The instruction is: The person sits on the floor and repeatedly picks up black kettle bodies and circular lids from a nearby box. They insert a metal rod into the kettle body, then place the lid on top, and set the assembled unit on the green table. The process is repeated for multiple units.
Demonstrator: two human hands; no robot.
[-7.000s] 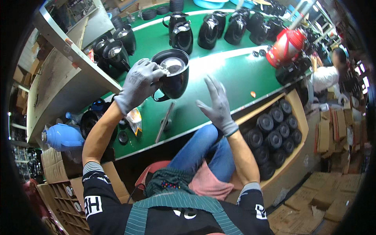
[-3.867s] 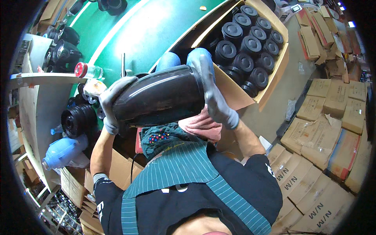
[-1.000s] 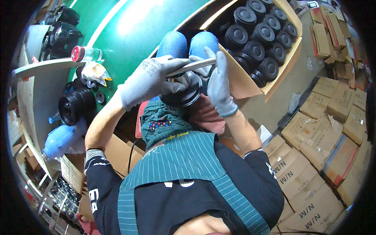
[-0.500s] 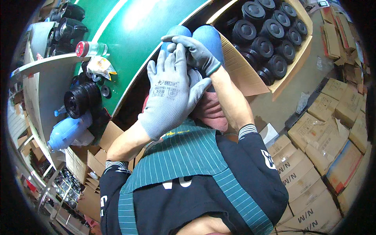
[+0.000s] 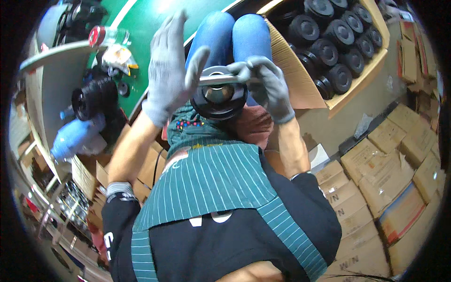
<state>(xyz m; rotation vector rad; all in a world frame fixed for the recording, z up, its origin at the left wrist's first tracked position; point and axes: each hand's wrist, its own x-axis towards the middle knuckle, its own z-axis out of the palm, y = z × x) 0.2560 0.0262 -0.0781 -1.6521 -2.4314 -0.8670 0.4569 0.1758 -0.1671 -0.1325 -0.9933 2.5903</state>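
Observation:
In front of my lap is a black round part (image 5: 218,112) with a shiny metal centre. Across its top runs a narrow silver bar (image 5: 217,80); whether the two are joined I cannot tell. My right hand (image 5: 271,89), in a grey glove, has its fingers bent and closed at the bar's right end. On the other side, my gloved left hand (image 5: 170,70) is raised with fingers stretched and thumb apart, slightly blurred. Its thumb is near the bar's left end, and contact there is unclear.
At the far right, an open carton (image 5: 331,105) holds several black round parts (image 5: 339,77). Stacked cardboard boxes (image 5: 380,155) fill the right side. Left, by the green surface (image 5: 136,89), are a red-lidded jar (image 5: 109,36), black rings (image 5: 96,97) and a blue bottle (image 5: 77,136).
My hands were together over the part, the left on top. They have parted: the left moved left and lifted, the right moved right and nearer, uncovering the round part and the silver bar.

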